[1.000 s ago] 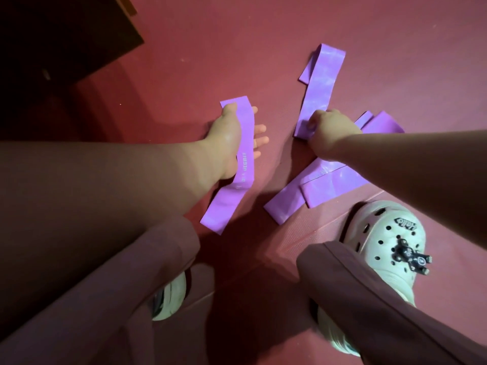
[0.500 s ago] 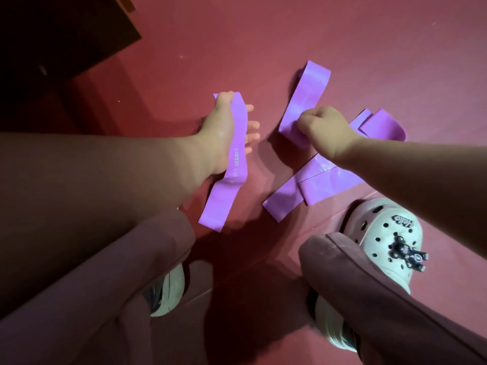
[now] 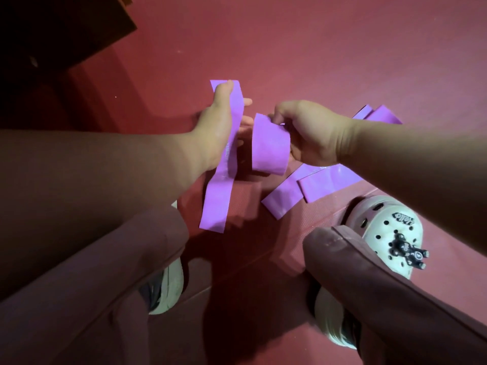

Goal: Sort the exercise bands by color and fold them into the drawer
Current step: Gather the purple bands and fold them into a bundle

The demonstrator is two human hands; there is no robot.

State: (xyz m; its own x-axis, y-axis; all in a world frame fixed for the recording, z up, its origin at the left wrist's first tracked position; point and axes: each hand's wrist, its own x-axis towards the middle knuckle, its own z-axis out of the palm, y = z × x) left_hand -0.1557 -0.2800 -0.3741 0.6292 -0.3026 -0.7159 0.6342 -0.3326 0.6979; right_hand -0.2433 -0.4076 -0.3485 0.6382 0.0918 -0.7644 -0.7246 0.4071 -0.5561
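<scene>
While two purple exercise bands are already off the floor, the job looks to be at an early stage. The long band [image 3: 218, 196] hangs lengthwise from the left grip [image 3: 218, 122], thumb on top and fingers underneath, with its lower end just above the floor [image 3: 290, 48] near the left knee. The looped band [image 3: 267, 151] is pinched at its upper edge by the right grip [image 3: 316, 133] and held close beside the long one, though I cannot tell whether the two touch. It curls over on itself but is not folded flat. Two more purple bands, the nearer floor band [image 3: 283, 200] and the farther floor band [image 3: 332, 181], lie crossed on the floor under the right forearm, untouched. Every band in view reads as the same purple, so gathering this colour seems half done; folding and stowing are all left. No open drawer shows. A dark piece of furniture [image 3: 66, 27] stands at the upper left, too dim to read. A white clog [image 3: 390, 227] sits beside the floor bands.
</scene>
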